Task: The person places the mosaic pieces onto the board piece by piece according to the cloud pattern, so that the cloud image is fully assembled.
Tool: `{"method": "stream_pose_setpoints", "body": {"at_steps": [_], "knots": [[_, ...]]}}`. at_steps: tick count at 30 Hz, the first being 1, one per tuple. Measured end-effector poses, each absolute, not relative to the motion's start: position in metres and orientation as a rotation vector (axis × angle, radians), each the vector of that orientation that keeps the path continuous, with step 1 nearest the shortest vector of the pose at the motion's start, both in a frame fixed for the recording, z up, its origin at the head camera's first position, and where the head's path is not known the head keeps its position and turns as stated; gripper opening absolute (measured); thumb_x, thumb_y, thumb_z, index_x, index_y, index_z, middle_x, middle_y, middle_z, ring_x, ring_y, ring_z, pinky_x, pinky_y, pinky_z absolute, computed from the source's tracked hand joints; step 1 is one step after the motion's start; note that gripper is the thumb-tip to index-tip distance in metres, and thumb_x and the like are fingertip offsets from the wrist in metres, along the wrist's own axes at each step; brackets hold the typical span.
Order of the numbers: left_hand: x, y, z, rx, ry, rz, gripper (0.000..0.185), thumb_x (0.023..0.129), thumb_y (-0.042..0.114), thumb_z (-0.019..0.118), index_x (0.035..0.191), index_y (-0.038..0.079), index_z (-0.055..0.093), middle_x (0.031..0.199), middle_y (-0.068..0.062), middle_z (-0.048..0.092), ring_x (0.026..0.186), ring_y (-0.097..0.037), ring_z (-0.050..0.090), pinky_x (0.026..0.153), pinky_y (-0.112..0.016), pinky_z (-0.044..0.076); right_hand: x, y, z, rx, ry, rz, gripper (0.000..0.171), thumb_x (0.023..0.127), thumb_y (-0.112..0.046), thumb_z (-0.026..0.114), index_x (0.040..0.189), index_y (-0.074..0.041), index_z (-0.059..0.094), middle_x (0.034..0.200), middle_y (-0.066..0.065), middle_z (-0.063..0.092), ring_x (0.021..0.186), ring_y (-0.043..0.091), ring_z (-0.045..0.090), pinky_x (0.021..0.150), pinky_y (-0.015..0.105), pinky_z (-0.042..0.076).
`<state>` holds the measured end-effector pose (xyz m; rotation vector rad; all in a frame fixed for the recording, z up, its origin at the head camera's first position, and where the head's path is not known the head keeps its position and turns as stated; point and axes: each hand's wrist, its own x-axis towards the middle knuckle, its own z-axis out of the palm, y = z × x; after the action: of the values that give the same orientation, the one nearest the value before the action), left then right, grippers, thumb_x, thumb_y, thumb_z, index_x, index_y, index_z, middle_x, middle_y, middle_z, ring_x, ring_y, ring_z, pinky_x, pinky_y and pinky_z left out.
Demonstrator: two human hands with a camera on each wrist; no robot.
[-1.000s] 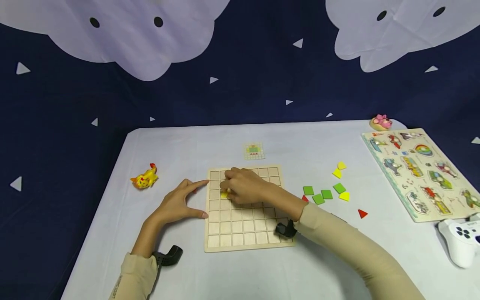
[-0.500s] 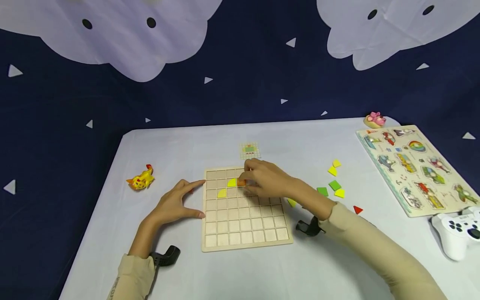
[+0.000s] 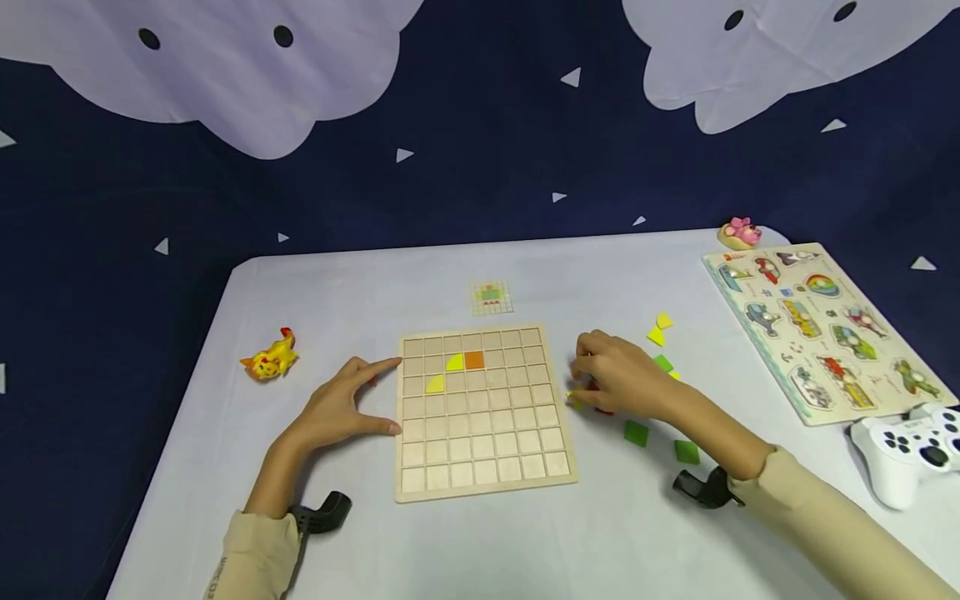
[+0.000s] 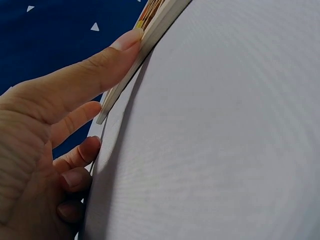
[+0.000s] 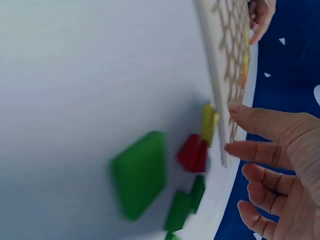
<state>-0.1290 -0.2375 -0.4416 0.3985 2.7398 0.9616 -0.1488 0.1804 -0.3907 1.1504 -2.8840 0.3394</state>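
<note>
A wooden grid board (image 3: 487, 425) lies flat on the table. Its upper left cells hold an orange square tile (image 3: 474, 360) and two yellow quarter-round tiles (image 3: 446, 372). My left hand (image 3: 337, 408) rests at the board's left edge, thumb and forefinger spread and touching the rim. Just right of the board, my right hand (image 3: 618, 377) is low over loose tiles, partly hiding a yellow tile (image 3: 575, 400) and a red tile (image 3: 603, 410). The right wrist view shows its thumb and forefinger apart, nothing between them, with a green tile (image 5: 140, 175) nearby.
Behind the board lies a small pattern card (image 3: 491, 297). Green tiles (image 3: 687, 452) and yellow tiles (image 3: 656, 336) are scattered at right. A picture puzzle (image 3: 832, 333), white game controller (image 3: 911, 450) and pink figurine (image 3: 740, 233) sit farther right; a yellow cat figurine (image 3: 270, 358) is at left.
My right hand has let go of the orange tile in the board and moved right to the loose tiles. The left hand keeps its place at the board's edge. The head view has shifted slightly.
</note>
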Motion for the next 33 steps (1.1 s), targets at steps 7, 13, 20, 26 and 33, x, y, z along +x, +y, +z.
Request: {"method": "stream_pose_setpoints", "body": {"at_steps": [7, 13, 20, 26, 33], "knots": [[-0.130, -0.238, -0.442, 0.397, 2.736, 0.958, 0.099, 0.063, 0.051, 0.090, 0.149, 0.030, 0.046, 0.100, -0.001, 0.044, 0.084, -0.018, 0.043, 0.073, -0.035, 0.035, -0.141, 0.187, -0.400, 1.141, -2.859, 0.272, 0.029, 0.072, -0.033, 0.088, 0.070, -0.014, 0.066, 0.083, -0.002, 0.049, 0.076, 0.012, 0.041, 0.065, 0.027, 0.037], [-0.129, -0.237, -0.441, 0.389, 2.731, 0.967, 0.099, 0.063, 0.050, 0.091, 0.149, 0.028, 0.047, 0.100, -0.002, 0.044, 0.083, -0.018, 0.043, 0.072, -0.035, 0.035, -0.143, 0.186, -0.403, 1.134, -2.834, 0.267, 0.011, 0.076, -0.010, 0.082, 0.076, -0.009, 0.071, 0.082, -0.001, 0.051, 0.074, 0.013, 0.043, 0.065, 0.027, 0.039], [-0.127, -0.237, -0.442, 0.398, 2.741, 0.962, 0.099, 0.063, 0.050, 0.091, 0.148, 0.027, 0.047, 0.100, -0.002, 0.044, 0.082, -0.018, 0.042, 0.071, -0.034, 0.035, -0.145, 0.183, -0.404, 1.101, -2.873, 0.313, 0.017, 0.077, -0.017, 0.084, 0.087, -0.007, 0.075, 0.089, 0.001, 0.055, 0.079, 0.013, 0.046, 0.068, 0.028, 0.042], [-0.128, -0.238, -0.443, 0.413, 2.746, 0.976, 0.098, 0.062, 0.051, 0.090, 0.148, 0.029, 0.047, 0.099, -0.001, 0.044, 0.082, -0.017, 0.042, 0.071, -0.034, 0.035, -0.146, 0.180, -0.404, 1.140, -2.845, 0.331, 0.017, 0.078, -0.013, 0.083, 0.092, -0.006, 0.076, 0.089, 0.001, 0.055, 0.081, 0.014, 0.046, 0.069, 0.029, 0.042], [-0.128, -0.237, -0.442, 0.405, 2.751, 0.974, 0.098, 0.062, 0.051, 0.091, 0.147, 0.028, 0.049, 0.099, -0.001, 0.044, 0.082, -0.017, 0.042, 0.071, -0.034, 0.035, -0.149, 0.185, -0.404, 1.168, -2.836, 0.350, 0.031, 0.079, 0.008, 0.069, 0.102, -0.011, 0.077, 0.091, 0.002, 0.055, 0.086, 0.017, 0.048, 0.070, 0.030, 0.041]]}}
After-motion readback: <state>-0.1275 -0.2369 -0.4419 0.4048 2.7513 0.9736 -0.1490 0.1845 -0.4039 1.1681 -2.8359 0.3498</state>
